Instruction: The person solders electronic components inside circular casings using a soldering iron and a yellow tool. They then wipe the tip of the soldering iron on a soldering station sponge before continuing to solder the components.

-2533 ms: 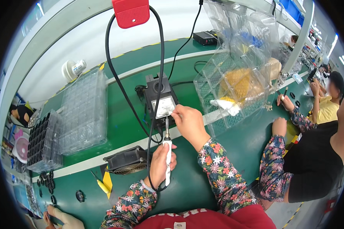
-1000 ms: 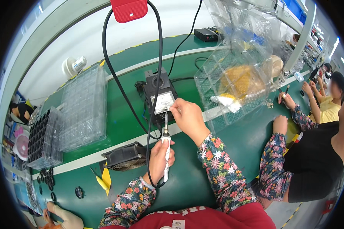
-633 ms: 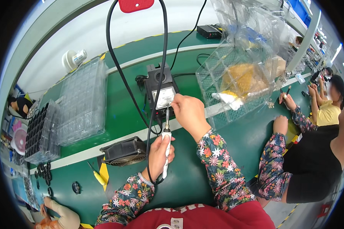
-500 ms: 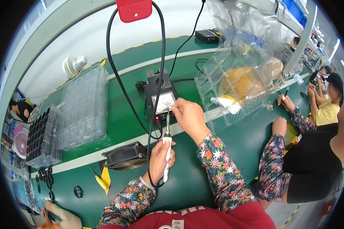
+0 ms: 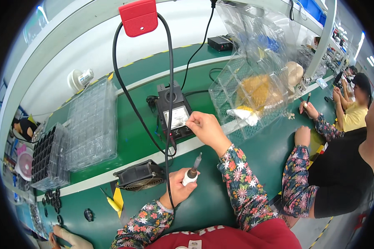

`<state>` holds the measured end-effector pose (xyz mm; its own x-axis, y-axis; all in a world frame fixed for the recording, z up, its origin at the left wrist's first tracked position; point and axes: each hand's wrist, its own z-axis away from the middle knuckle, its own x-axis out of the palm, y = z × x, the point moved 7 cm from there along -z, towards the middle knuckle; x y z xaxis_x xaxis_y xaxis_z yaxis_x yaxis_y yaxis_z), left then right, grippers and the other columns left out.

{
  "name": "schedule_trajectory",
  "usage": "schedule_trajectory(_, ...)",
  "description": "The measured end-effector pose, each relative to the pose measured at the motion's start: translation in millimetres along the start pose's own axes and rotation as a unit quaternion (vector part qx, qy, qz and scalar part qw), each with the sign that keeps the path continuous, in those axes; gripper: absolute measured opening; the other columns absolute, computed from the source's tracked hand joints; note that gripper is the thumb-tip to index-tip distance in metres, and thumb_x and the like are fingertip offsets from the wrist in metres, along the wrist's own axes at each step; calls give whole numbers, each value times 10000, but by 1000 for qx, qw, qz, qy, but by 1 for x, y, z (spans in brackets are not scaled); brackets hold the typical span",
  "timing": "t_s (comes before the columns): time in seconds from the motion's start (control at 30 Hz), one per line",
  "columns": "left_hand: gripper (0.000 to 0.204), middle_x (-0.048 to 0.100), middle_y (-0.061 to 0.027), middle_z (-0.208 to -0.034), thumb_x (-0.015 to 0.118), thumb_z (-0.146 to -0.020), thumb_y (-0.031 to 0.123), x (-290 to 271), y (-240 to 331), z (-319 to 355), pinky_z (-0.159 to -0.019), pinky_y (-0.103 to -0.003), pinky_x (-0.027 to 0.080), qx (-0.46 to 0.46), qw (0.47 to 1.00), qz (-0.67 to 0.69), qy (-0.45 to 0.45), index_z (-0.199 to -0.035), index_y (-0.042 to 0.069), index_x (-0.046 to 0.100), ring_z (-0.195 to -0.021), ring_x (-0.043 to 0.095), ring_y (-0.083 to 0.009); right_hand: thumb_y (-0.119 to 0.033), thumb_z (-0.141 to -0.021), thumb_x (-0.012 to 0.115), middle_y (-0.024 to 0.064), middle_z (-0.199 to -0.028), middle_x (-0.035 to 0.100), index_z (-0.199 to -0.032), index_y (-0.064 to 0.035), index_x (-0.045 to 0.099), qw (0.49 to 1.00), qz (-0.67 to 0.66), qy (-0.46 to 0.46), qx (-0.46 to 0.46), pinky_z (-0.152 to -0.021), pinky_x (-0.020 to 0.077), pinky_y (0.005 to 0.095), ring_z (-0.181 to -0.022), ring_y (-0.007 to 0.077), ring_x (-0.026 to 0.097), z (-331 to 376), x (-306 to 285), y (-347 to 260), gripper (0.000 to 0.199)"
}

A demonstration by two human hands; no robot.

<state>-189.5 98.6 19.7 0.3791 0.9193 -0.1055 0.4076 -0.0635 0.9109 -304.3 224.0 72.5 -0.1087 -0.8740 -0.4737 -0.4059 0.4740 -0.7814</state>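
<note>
- The left hand point(image 5: 179, 191) has its grip wrapped round a soldering iron with a smooth white handle, brown collar and slim grey metal tip point(image 5: 190, 176); the iron stands tilted over the bench, tip upward, apart from the other hand.
- The right hand point(image 5: 208, 129) has its grip pinched, thumb and forefinger pressed together at the edge of a pale, mottled rectangular patch point(image 5: 177, 118); I cannot tell whether anything tiny sits between them.
- That patch lies on a boxy black soldering station point(image 5: 169, 96) with ribbed sides.
- A square black fan with a round wire grille point(image 5: 140, 176) rests near the left hand.
- Glossy, clear plastic compartment trays point(image 5: 91, 124) are stacked farther left.
- The bench point(image 5: 222, 182) has a smooth green surface.
</note>
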Motion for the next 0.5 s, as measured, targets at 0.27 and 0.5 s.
schedule_trajectory(0.27,507,498,-7,-584,568,-828,478,0,5,0,-430,-219,372,35,998,-45,4,-894,-23,523,-471,474,-90,-129,-785,608,95,-620,567,-769,1,580,1000,10,-6,-3,-552,426,303,-550,183,523,-1,0,0,134)
schedule_trajectory(0.5,401,478,-29,-607,483,-904,380,4,-4,-3,-416,-222,341,-82,994,76,11,-960,-16,481,-462,432,-89,-124,-791,612,65,-587,540,-765,0,578,1000,-8,-5,4,-514,405,275,-522,120,484,0,0,-2,131)
